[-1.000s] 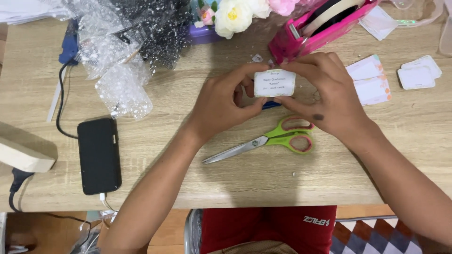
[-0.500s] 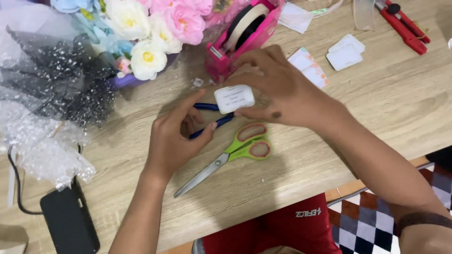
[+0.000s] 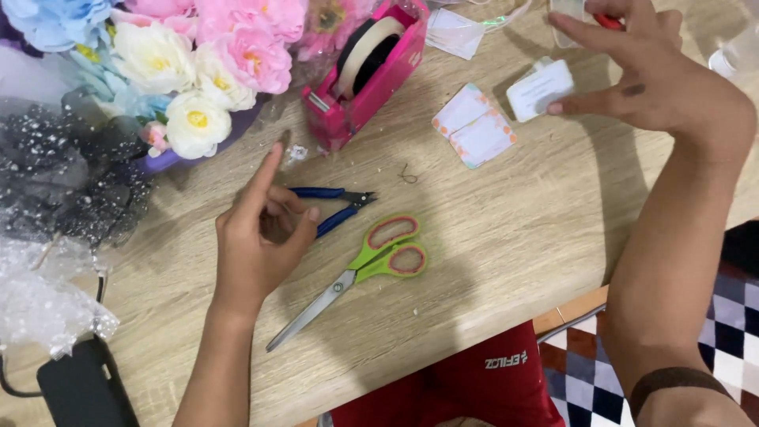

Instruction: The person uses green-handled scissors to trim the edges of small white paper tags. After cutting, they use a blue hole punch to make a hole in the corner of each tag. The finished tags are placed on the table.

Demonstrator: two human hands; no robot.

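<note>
White and small, a rectangular card (image 3: 540, 88) sits pinched between the thumb and fingers of the right hand (image 3: 648, 75), raised above the far right part of the wooden worktop (image 3: 506, 261). That hand is closed on the card's right end, with the other fingers spread above it. Just left of the card, two small pastel-edged cards (image 3: 474, 126) lie flat on the worktop, touching each other.

Nearer the middle, the left hand (image 3: 257, 237) hovers with nothing in it, forefinger pointing up toward the far edge and the other fingers loosely curled. Blue-handled pliers (image 3: 332, 205) lie partly beneath it, jaws pointing right. Just beside them, toward the near edge, green scissors with pink-lined handles (image 3: 356, 273) lie closed, the blades pointing toward the near left.

Toward the far edge stands a pink tape dispenser (image 3: 368, 75) with a roll of tape in it. At the far left corner lies a bouquet of artificial flowers (image 3: 190, 63) in pink, white and blue, wrapped in dark speckled netting (image 3: 63, 182). Clear bubble wrap (image 3: 39, 292) lies along the left edge, and a black phone (image 3: 83, 391) rests at the near left corner.
</note>
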